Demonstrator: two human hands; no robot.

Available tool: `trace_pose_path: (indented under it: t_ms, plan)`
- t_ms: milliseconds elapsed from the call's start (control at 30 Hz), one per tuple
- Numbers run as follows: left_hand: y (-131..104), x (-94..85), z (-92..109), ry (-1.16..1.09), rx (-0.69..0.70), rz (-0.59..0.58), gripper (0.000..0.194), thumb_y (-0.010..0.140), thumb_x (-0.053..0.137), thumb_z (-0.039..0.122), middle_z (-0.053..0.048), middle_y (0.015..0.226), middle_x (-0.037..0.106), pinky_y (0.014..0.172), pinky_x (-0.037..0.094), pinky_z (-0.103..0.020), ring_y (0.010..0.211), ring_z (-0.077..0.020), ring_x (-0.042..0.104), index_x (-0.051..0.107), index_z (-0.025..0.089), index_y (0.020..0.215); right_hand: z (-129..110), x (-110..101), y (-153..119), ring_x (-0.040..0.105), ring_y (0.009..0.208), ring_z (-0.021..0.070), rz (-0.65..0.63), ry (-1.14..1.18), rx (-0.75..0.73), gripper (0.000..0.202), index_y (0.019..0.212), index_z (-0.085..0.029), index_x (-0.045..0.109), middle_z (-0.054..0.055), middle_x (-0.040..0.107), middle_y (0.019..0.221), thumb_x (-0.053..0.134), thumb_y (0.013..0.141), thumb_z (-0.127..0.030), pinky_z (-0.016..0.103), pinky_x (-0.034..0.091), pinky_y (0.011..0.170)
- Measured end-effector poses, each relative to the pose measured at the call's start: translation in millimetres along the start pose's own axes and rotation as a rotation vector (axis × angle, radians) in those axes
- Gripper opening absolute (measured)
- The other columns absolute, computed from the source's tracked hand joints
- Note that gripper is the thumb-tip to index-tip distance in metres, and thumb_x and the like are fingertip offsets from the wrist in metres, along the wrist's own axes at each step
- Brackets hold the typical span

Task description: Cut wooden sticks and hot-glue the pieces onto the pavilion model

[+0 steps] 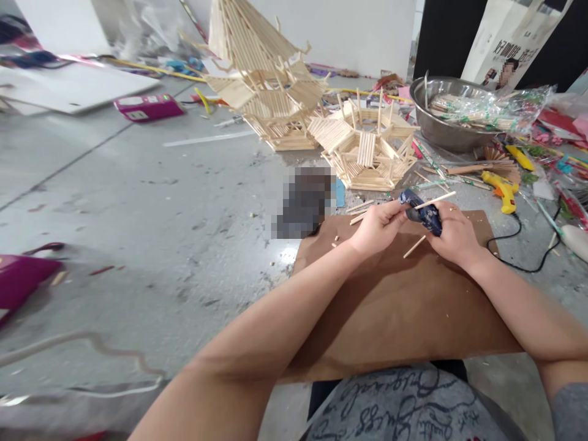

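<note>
Two hands at work over the far half of the brown board (pixel 413 318), and here's the grip: the left hand (pixel 379 228) has its fingertips pinched on a pale stick (pixel 438 199), while the right hand (pixel 452 233) is wrapped around a dark blue tool (pixel 428 217). The stick crosses the tool's head, its free end pointing right, above the board's far edge. Below the tool, a shorter stick (pixel 414 247) shows against the board. Out to the board's right, a yellow glue gun (pixel 506 193) lies with its black cord trailing. Beyond the board's far edge sits a low stick structure (pixel 366 150), a taller stick tower (pixel 271 103) past it to the left, and right of those, a steel bowl (pixel 441 130) heaped with sticks and plastic wrapping.
</note>
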State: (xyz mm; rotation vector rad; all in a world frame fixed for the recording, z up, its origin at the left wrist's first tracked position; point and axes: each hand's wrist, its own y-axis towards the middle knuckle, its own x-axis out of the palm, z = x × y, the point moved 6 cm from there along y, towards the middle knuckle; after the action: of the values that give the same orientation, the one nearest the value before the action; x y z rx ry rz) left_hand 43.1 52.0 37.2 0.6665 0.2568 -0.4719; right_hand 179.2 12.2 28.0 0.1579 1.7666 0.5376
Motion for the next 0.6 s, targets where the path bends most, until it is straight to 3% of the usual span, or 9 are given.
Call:
trace_pose_path:
  t_ms: [600]
  plan:
    - [2.1,-0.6,4.5,-0.022,0.017,-0.015,0.027,0.083,0.043,0.032,0.002,0.056,0.05,0.051,0.036,-0.018,0.053,-0.0076,0.043,0.058,0.013,0.072,2.5,-1.3,2.2,0.06,0.087,0.025,-0.085,-0.049,0.08,0.039,0.103,-0.016,0.05,0.011,0.065,0.095,0.05,0.066,-0.028,0.035,0.046,0.074]
